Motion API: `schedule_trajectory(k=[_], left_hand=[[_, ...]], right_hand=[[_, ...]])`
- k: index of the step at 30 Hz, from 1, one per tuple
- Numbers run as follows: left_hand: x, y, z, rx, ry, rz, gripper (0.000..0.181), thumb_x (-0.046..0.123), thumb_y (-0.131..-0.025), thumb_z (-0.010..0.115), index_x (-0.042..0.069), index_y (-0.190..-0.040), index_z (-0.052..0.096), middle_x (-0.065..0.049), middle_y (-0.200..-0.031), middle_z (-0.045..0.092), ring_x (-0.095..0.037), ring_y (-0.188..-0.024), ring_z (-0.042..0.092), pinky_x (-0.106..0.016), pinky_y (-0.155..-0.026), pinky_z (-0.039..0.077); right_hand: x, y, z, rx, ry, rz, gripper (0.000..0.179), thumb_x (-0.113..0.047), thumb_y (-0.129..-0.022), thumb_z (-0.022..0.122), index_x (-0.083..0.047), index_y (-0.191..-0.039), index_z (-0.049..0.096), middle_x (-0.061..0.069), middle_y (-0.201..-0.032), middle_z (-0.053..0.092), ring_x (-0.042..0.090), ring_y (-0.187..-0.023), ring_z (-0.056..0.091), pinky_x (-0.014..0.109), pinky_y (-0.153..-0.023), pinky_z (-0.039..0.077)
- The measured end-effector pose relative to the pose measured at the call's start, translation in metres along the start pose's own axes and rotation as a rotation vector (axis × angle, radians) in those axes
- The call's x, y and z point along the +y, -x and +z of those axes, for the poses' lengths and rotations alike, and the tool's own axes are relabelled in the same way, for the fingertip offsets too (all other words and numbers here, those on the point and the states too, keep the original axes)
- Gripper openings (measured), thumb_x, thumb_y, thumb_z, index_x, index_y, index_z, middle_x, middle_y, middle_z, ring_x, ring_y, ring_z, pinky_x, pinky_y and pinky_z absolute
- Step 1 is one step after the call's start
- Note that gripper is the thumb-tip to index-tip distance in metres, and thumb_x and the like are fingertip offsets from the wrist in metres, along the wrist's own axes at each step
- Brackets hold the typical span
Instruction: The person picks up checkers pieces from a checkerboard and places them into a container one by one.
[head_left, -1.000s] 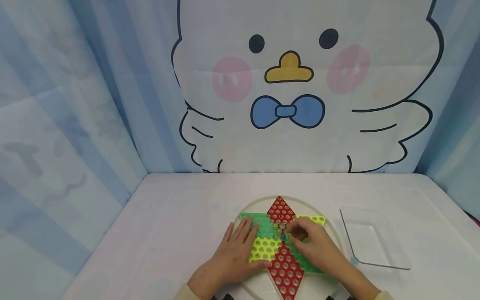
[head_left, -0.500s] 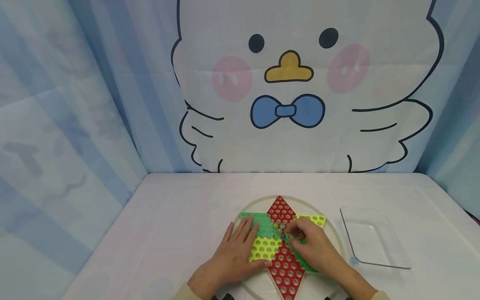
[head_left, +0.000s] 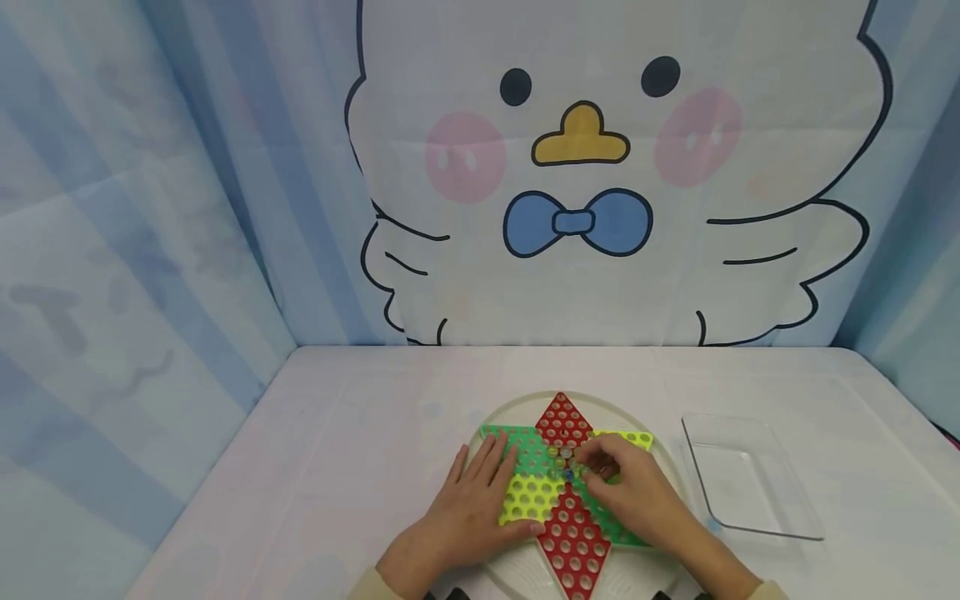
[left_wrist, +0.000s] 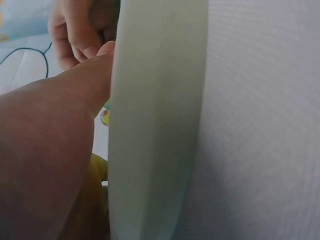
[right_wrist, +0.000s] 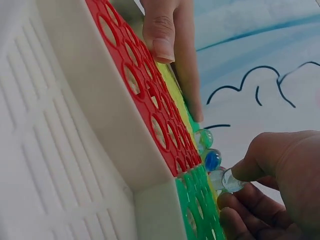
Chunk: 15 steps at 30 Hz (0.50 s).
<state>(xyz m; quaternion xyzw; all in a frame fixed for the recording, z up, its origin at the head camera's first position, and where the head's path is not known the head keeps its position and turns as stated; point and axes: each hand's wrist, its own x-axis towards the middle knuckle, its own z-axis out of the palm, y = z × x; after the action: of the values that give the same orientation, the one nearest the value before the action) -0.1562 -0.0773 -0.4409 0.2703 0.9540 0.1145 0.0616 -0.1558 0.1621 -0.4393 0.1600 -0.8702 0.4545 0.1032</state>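
Note:
A star-shaped Chinese checkers board (head_left: 575, 542) in red, green and yellow, full of round holes, sits on a round white base (head_left: 504, 412). My left hand (head_left: 474, 508) rests on its left side with straight fingers, the thumb reaching the red part. Over the middle of the board, my right hand (head_left: 633, 487) pinches a clear marble (right_wrist: 232, 181) between thumb and fingers. Beside it in the right wrist view are a blue marble (right_wrist: 212, 159) and a greenish marble (right_wrist: 204, 138). Several marbles cluster at the board's centre, some covered by the right fingers.
A clear rectangular tray (head_left: 750, 475) lies on the white table (head_left: 375, 442) to the right of the board. Behind the table hangs a curtain (head_left: 480, 292) with a cartoon bird on it.
The right hand shifts only slightly over the board's centre. The left hand stays in place on the board.

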Motion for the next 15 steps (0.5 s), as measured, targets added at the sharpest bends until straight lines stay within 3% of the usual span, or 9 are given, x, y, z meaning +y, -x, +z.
schedule_trajectory(k=[6,15], left_hand=[[0.0,0.0,-0.001,-0.022,0.008,-0.007,0.098,0.076,-0.091,0.041,0.01,-0.159,0.019,-0.01,-0.168,0.009,-0.026,-0.156,0.009,-0.054,-0.124,0.011],[0.0,0.0,-0.001,-0.029,0.018,-0.006,0.098,0.076,-0.091,0.042,0.01,-0.159,0.018,-0.01,-0.168,0.01,-0.026,-0.156,0.009,-0.055,-0.124,0.011]], right_hand=[[-0.004,-0.003,-0.006,-0.012,0.01,0.07,0.022,0.006,-0.083,0.068,-0.011,-0.097,0.067,-0.001,-0.094,0.065,0.004,-0.083,0.06,0.021,-0.071,0.055],[-0.015,-0.003,-0.021,0.017,0.039,0.07,0.019,0.002,-0.09,0.065,-0.011,-0.104,0.066,-0.001,-0.103,0.066,0.007,-0.092,0.064,0.023,-0.076,0.057]])
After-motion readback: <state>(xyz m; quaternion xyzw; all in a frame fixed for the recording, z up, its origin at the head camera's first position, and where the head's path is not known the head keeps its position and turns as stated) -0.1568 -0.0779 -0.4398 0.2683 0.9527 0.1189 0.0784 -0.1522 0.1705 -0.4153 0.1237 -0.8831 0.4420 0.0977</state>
